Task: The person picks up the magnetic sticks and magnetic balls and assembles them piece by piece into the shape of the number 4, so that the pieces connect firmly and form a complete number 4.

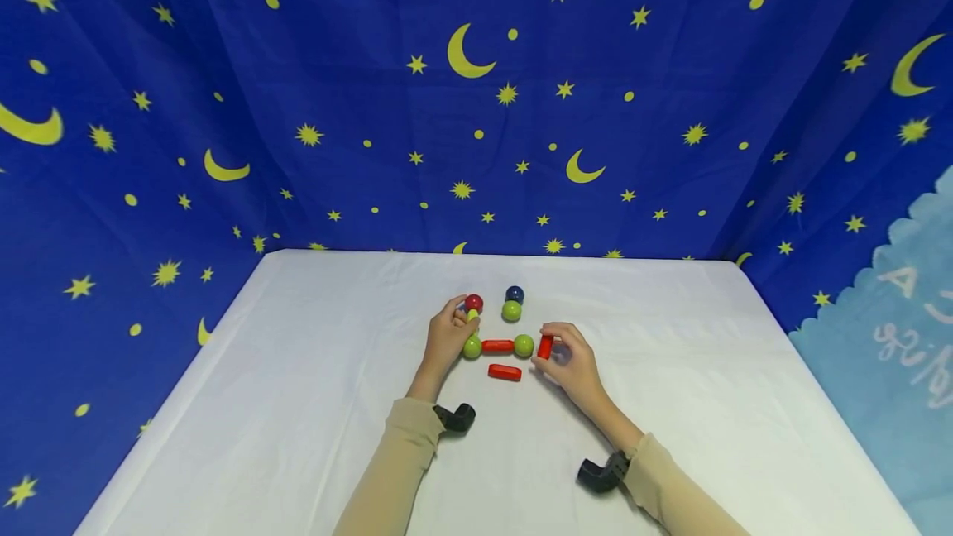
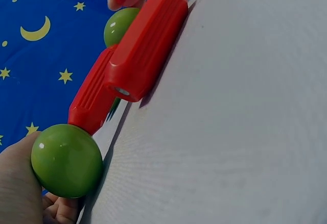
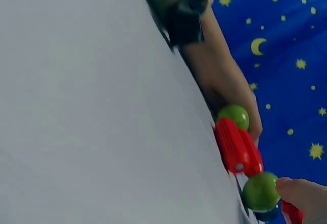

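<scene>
My left hand (image 1: 445,342) pinches a yellow rod (image 1: 472,315), which has a red ball (image 1: 473,303) at its far end and a green ball (image 1: 472,346) at its near end. From that green ball a red rod (image 1: 498,346) runs right to another green ball (image 1: 524,345). Just right of this ball, my right hand (image 1: 575,364) holds a second red rod (image 1: 546,346) between thumb and fingers, pointing away from me. In the left wrist view, the thumb lies behind the near green ball (image 2: 66,160).
A loose red rod (image 1: 505,372) lies in front of the joined pieces, with a grey disc in its end. Behind them, a blue ball (image 1: 514,294) and a green ball (image 1: 511,311) sit together. A blue star-patterned curtain (image 1: 372,106) borders the white table (image 1: 298,437).
</scene>
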The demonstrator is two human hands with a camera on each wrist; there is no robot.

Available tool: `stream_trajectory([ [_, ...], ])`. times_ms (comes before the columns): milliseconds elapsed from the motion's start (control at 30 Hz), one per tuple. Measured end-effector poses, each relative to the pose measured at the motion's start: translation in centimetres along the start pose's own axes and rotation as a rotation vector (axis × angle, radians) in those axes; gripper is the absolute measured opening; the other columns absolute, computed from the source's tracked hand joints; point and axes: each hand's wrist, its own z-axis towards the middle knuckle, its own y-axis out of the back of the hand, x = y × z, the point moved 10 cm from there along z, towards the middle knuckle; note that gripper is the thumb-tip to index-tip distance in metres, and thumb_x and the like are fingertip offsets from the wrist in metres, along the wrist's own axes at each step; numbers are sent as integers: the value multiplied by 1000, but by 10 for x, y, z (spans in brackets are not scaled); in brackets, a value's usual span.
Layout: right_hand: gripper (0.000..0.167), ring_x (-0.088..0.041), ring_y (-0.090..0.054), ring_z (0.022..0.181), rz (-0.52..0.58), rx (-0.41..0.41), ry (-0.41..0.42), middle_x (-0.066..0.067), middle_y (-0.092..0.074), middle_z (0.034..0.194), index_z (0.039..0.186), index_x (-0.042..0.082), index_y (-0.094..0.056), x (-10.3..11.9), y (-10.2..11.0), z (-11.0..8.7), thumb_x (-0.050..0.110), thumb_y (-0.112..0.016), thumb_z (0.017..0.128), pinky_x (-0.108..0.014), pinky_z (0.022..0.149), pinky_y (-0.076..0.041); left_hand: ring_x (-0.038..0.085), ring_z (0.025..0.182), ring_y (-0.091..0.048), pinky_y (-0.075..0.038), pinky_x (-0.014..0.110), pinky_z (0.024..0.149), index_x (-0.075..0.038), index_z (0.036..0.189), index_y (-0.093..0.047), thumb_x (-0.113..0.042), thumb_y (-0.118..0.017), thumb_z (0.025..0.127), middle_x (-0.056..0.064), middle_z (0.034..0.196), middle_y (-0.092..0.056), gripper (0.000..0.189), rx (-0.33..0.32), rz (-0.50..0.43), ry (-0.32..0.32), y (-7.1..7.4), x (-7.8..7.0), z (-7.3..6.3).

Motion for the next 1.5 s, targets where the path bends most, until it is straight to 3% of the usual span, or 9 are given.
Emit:
stream_trajectory([
  [133,39,-40,-61,89,-7,-22,-40,-32,-57,113,104,-15,-61,-11,2,8,-13,-75,68,-44,74,-55,10,70,-49,-43,19,64,-9,132,-54,-16,-68,85,4,84,-56,49,-1,11,6,-1,1,-1],
  [333,40,-40,-61,83,70,-7,-102,-35,-52,119,110,-18,-57,-26,-2,19,-14,-71,73,-30,73,-56,10,69,-49,-43,19,63,-8,132,-55,-15,-69,85,4,83,-56,49,-11,29,-5,-1,0,-1],
  [867,26,-32,-60,95,184,45,-233,-35,-48,125,106,-19,-59,-49,-17,31,-4,-63,86,-8,76,-48,9,68,-50,-43,19,62,-7,132,-54,-18,-68,86,5,83,-57,49,11,60,-35,-4,-6,-4],
  [1033,26,-38,-59,96,193,61,-260,-33,-49,124,109,-19,-58,-51,-22,32,-6,-61,86,-7,75,-46,10,68,-49,-43,18,62,-8,132,-54,-19,-68,86,4,82,-57,49,12,67,-28,-4,-6,-6],
  [1300,32,-24,-62,88,177,103,-227,-29,-52,123,114,-16,-56,-49,-25,32,-6,-63,84,-11,74,-49,10,67,-48,-41,17,59,-9,131,-55,-18,-68,85,4,82,-57,48,5,92,-15,-6,-8,-9],
  [1500,35,-22,-63,86,180,145,-224,-29,-53,120,116,-15,-55,-45,-28,32,-6,-63,84,-12,73,-49,10,67,-48,-41,19,61,-9,130,-56,-18,-69,84,4,82,-57,49,-4,97,-9,-7,-9,-11],
])
